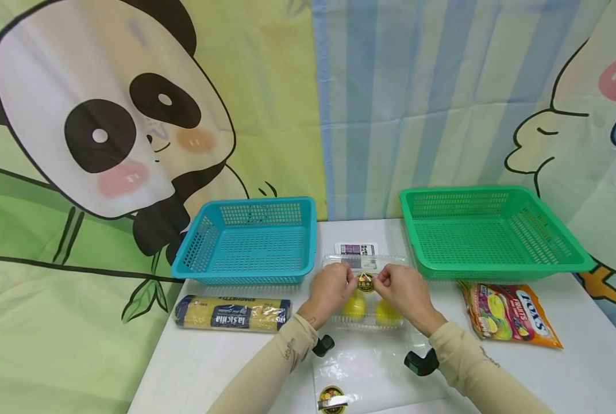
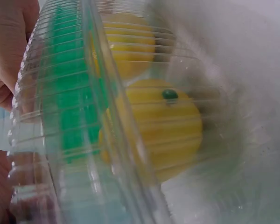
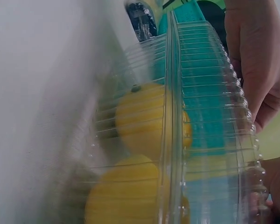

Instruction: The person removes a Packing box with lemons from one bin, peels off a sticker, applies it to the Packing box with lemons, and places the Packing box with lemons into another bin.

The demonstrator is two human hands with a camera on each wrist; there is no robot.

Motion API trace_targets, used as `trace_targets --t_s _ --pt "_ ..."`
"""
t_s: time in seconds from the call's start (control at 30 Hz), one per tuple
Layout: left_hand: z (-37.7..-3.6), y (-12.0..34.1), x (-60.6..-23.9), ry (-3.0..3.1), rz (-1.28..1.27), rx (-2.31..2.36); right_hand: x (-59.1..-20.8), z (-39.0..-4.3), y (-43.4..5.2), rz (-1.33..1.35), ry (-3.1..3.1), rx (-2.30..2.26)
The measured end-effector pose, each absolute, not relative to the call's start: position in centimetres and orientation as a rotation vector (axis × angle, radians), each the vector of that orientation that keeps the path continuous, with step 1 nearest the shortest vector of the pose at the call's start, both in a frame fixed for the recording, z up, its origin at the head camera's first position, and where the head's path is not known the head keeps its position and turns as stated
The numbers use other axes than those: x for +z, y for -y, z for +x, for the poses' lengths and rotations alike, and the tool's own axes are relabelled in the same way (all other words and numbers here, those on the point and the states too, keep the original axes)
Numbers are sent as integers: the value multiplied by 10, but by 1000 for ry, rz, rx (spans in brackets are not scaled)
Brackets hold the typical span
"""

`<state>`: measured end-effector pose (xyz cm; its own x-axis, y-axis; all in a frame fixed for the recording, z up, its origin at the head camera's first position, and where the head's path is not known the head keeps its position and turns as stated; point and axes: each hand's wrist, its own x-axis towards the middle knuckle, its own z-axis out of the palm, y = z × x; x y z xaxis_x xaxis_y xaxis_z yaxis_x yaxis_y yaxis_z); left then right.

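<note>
On a white table [image 1: 225,362], a person's left hand [image 1: 331,289] and right hand [image 1: 402,292] meet over a clear plastic clamshell box [image 1: 370,319] of yellow lemons [image 1: 354,306], fingers of both curled and pinching at the round sticker [image 1: 365,282] on its lid. The box lies at the table's middle, in front of the gap between a blue basket [image 1: 251,238] and a green basket [image 1: 489,230]. A spaghetti packet [image 1: 233,314] lies to the left, a Fox's candy bag [image 1: 509,313] to the right.
</note>
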<state>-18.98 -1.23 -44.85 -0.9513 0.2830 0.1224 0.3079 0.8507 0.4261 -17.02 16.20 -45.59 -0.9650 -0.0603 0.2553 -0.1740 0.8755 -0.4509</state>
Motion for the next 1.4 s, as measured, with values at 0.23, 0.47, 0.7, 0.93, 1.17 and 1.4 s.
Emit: trace_targets --t_s 0.23,0.47,0.7,0.93,1.17,1.4 --pt "-189 11 -453 2914 -502 -619 -457 -168 -162 179 2808 661" --pt "-187 16 -451 2878 -521 -683 -455 -167 -166 218 2777 689" --pt "-173 21 -444 2705 -699 -568 -456 -151 -166 429 2536 628" --pt "-157 17 -455 2734 -969 -106 -469 -135 -160 719 2625 372" --pt "-152 18 -466 2888 -934 -34 -476 -127 -163 683 2769 218" --pt "-152 26 -471 2935 -889 -21 -476 -125 -171 639 2778 217"
